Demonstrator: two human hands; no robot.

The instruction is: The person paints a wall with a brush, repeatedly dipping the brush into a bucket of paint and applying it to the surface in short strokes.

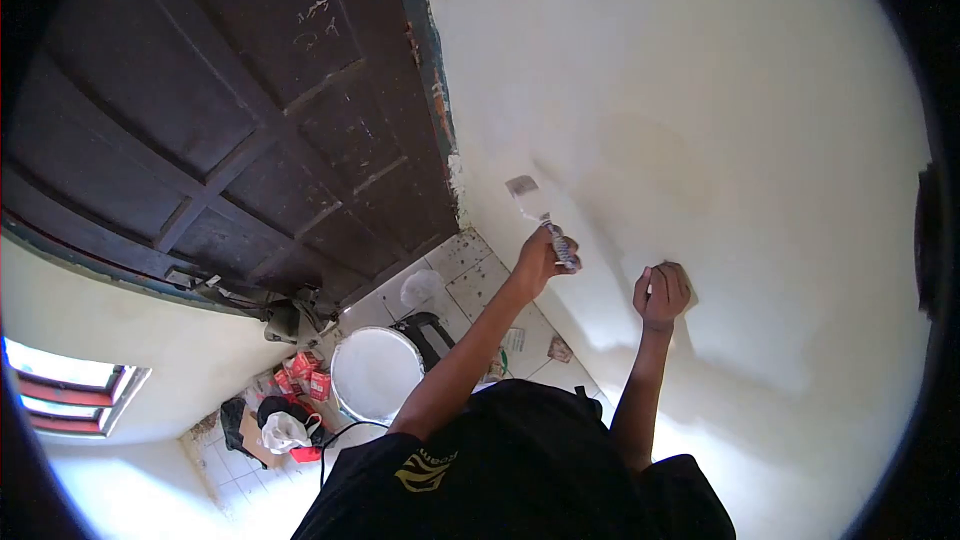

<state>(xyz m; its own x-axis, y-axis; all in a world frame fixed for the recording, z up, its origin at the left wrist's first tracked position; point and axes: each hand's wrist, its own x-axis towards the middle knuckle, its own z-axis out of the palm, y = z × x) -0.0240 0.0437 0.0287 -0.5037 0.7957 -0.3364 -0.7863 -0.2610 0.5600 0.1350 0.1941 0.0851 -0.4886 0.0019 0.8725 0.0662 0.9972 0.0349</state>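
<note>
My left hand (541,258) is closed round the paint-spattered handle of a putty knife (526,198). Its wide blade, greyish at the tip and white lower down, points up and left close to the pale wall (620,70). Against the same wall, lower and to the right, my right hand (663,295) is curled into a fist. A small pale bit shows between its thumb and fingers; what it holds, if anything, is too hidden to name. Faint darker patches mark the wall above both hands.
A dark panelled door (240,100) stands at the left. On the tiled floor (550,375) are a large white bucket (376,372), a dark object (428,338) beside it, red packets (305,373) and a white plastic bag (287,432). A barred window (68,395) is at far left.
</note>
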